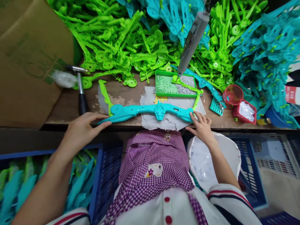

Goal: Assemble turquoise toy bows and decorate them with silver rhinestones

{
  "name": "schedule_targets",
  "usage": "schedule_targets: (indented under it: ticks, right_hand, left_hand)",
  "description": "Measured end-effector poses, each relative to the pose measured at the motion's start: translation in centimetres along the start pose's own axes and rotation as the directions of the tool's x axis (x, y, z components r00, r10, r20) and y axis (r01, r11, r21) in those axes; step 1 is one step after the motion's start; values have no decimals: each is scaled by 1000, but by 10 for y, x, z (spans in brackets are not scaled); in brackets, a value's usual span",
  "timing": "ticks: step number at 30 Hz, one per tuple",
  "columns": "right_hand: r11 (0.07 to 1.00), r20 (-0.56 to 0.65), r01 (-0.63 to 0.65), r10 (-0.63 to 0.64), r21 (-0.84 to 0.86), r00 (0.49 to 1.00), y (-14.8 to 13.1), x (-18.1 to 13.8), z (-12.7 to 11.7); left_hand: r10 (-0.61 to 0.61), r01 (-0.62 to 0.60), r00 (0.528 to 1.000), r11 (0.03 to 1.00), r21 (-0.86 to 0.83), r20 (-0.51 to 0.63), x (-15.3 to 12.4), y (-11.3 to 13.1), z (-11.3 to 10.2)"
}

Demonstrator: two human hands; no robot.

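A long turquoise plastic part point(140, 109) with a raised centre piece lies crosswise at the table's front edge. Lime green plastic arms point(106, 98) stick out beyond both its ends. My left hand point(83, 129) pinches its pointed left tip between thumb and fingers. At the right end, the fingers of my right hand point(202, 126) rest on the turquoise piece, with the thumb below it. Under the part's middle and right side is a worn grey cloth point(150, 95). Just behind stands a green tray point(157, 94) of small silvery screws, with a lime green arm across it.
An electric screwdriver point(193, 40) hangs over the tray. Heaps of lime green parts point(112, 40) and turquoise parts point(269, 50) fill the back. A hammer point(81, 89) and a cardboard box point(30, 62) are left, small red containers point(245, 111) right. A blue crate point(99, 168) stands below.
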State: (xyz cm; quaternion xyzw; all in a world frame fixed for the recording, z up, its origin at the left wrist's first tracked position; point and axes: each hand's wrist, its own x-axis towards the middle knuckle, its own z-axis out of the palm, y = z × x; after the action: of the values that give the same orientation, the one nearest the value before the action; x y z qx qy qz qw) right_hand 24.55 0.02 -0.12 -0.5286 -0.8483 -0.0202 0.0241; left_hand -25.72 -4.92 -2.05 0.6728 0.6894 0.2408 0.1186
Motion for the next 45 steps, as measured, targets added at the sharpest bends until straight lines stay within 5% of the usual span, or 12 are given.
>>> schedule_targets:
  ticks: [3,8,12,16,18,22,26,29,36,40,42,45]
  right_hand:
    - [998,-100,-16,22,63,995,-25,4,1]
    - [958,-224,86,-23,273,974,-51,53,1]
    - [865,-287,-165,329,474,900,34,67,1]
    - [704,-256,-541,688,459,679,161,34,0]
    - [642,-213,-653,759,401,616,210,23,-2]
    - [674,-235,-680,739,289,632,269,50,-6]
    - [633,-17,-764,771,129,636,298,95,2]
    - [633,30,-770,771,86,637,306,106,10]
    - [620,-10,-768,779,164,627,309,87,-7]
    - [568,-182,-598,793,566,581,249,77,-41]
    - [538,-205,-329,708,776,675,186,73,-48]
    - [427,-68,-92,345,900,936,80,75,-38]
  left_hand:
    - [80,-66,991,990,126,-105,7,37,-2]
    - [362,-379,918,921,90,161,65,99,44]
    - [399,-437,847,899,32,350,100,98,82]
    - [413,-412,828,907,-87,379,109,77,89]
    - [408,-386,823,912,-138,395,110,72,89]
    - [375,-340,832,927,-157,409,112,68,92]
    - [340,-319,855,940,-119,391,110,65,96]
    - [343,-328,864,939,-105,369,107,63,96]
    - [350,-322,855,937,-136,383,110,61,94]
    - [339,-313,857,941,-131,389,108,62,94]
    - [333,-309,858,943,-125,392,107,61,94]
    - [332,-307,863,943,-126,380,107,61,94]
